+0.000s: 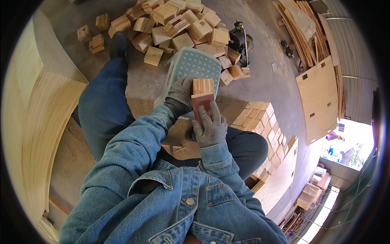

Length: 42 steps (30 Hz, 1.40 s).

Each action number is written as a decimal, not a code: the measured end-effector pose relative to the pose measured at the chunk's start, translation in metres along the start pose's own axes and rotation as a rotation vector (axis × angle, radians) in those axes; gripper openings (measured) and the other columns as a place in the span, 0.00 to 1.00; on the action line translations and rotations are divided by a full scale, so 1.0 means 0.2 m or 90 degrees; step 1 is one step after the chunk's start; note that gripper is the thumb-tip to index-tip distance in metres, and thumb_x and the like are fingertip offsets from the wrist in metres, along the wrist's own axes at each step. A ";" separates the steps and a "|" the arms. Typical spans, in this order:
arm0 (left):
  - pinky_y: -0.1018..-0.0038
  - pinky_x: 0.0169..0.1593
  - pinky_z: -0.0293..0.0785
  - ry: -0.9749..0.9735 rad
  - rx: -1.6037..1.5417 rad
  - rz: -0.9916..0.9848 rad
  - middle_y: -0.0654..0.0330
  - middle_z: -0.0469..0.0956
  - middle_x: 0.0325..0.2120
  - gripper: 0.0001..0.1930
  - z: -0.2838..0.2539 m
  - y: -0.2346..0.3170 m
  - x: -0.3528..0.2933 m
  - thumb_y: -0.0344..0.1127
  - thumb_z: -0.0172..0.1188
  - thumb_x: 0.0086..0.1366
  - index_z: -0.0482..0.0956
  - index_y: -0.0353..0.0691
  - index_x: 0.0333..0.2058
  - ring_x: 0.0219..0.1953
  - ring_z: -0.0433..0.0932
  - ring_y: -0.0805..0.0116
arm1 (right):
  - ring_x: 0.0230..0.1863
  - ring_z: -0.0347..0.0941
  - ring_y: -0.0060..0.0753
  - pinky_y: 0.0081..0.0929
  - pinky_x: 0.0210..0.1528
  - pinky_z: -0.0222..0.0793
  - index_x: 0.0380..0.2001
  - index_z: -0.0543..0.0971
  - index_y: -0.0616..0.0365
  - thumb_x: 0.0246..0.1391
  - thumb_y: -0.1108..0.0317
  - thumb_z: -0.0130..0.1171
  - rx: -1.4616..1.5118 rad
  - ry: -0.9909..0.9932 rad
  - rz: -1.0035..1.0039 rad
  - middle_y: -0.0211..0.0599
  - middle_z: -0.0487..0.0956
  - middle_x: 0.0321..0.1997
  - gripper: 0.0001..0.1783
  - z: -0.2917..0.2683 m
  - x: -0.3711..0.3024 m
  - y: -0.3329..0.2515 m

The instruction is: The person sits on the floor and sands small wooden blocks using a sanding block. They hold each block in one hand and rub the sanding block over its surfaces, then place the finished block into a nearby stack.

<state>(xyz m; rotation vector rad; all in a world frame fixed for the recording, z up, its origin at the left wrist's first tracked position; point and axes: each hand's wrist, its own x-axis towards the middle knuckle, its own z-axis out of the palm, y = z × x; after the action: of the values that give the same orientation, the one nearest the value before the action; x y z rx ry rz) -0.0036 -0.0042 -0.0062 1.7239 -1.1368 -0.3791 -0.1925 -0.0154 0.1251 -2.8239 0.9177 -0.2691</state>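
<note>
Both my hands wear grey gloves. My left hand (180, 94) is closed on the left side of a small wooden block (202, 86) with a striped, layered grain, held above a pale green plastic stool (197, 65). Against the near side of the block lies a flat reddish-brown piece (200, 104) with a pale edge, which looks like a sanding block. My right hand (212, 129) grips this piece, fingers stretched over its face and thumb at its left side. The underside of both pieces is hidden.
Beyond the stool lies a loose heap of wooden blocks (183, 42), with a black and silver power tool (240, 40) at its right. Neatly stacked blocks (260, 118) stand by my right knee. Thick stacked plywood sheets (44, 110) rise at left; boards (319, 97) lean at right.
</note>
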 end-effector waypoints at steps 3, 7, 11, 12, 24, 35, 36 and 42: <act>0.55 0.66 0.69 -0.012 0.012 0.007 0.49 0.75 0.54 0.39 0.01 0.00 0.01 0.50 0.75 0.52 0.70 0.43 0.59 0.59 0.73 0.45 | 0.60 0.74 0.58 0.53 0.62 0.71 0.60 0.84 0.39 0.53 0.55 0.71 -0.006 0.019 -0.008 0.48 0.70 0.74 0.29 -0.01 0.00 0.00; 0.55 0.66 0.69 -0.006 0.046 0.011 0.49 0.75 0.55 0.38 0.00 -0.01 0.00 0.49 0.74 0.52 0.70 0.43 0.60 0.59 0.73 0.45 | 0.59 0.74 0.60 0.54 0.60 0.72 0.60 0.83 0.38 0.53 0.54 0.71 -0.020 0.023 -0.018 0.46 0.71 0.73 0.29 0.02 0.16 0.01; 0.56 0.67 0.68 -0.025 0.086 0.020 0.50 0.74 0.55 0.39 0.03 -0.01 0.00 0.49 0.75 0.53 0.69 0.43 0.60 0.60 0.72 0.47 | 0.57 0.75 0.64 0.58 0.57 0.73 0.61 0.82 0.35 0.54 0.52 0.69 -0.038 0.033 -0.005 0.41 0.71 0.73 0.29 0.07 0.48 0.06; 0.57 0.68 0.67 -0.023 0.082 0.016 0.50 0.73 0.55 0.40 0.04 -0.01 0.00 0.51 0.75 0.53 0.69 0.43 0.60 0.60 0.71 0.48 | 0.57 0.75 0.65 0.58 0.58 0.73 0.62 0.82 0.34 0.55 0.52 0.68 -0.043 0.032 0.004 0.40 0.70 0.74 0.29 0.09 0.55 0.08; 0.57 0.69 0.67 -0.014 0.044 0.004 0.50 0.72 0.57 0.50 -0.01 0.04 0.01 0.54 0.83 0.43 0.67 0.44 0.62 0.61 0.70 0.47 | 0.58 0.74 0.66 0.60 0.60 0.72 0.65 0.80 0.34 0.56 0.52 0.69 -0.028 0.004 0.035 0.42 0.68 0.76 0.31 0.03 0.28 0.09; 0.56 0.68 0.69 -0.009 0.043 -0.033 0.48 0.72 0.57 0.52 -0.05 0.08 -0.01 0.54 0.83 0.43 0.66 0.44 0.64 0.62 0.71 0.46 | 0.58 0.75 0.62 0.57 0.59 0.74 0.62 0.82 0.35 0.53 0.53 0.71 -0.015 0.049 0.023 0.43 0.71 0.73 0.31 0.02 0.20 0.14; 0.56 0.68 0.69 -0.008 0.043 -0.033 0.48 0.72 0.58 0.52 -0.04 0.08 -0.01 0.54 0.83 0.43 0.66 0.44 0.64 0.62 0.71 0.46 | 0.58 0.75 0.62 0.56 0.59 0.74 0.62 0.81 0.34 0.53 0.52 0.71 -0.031 0.039 0.037 0.42 0.71 0.73 0.31 0.02 0.27 0.15; 0.56 0.67 0.70 -0.001 0.069 -0.034 0.49 0.74 0.55 0.48 0.03 0.00 0.00 0.50 0.81 0.43 0.68 0.45 0.63 0.61 0.72 0.46 | 0.61 0.75 0.62 0.53 0.63 0.74 0.64 0.80 0.32 0.56 0.50 0.69 -0.027 0.005 0.104 0.41 0.69 0.75 0.31 0.11 0.68 0.24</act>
<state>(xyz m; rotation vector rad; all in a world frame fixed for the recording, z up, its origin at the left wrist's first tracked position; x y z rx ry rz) -0.0083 -0.0068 -0.0087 1.8518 -1.1315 -0.3582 -0.1061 -0.1317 0.1107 -2.7670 1.1606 -0.2430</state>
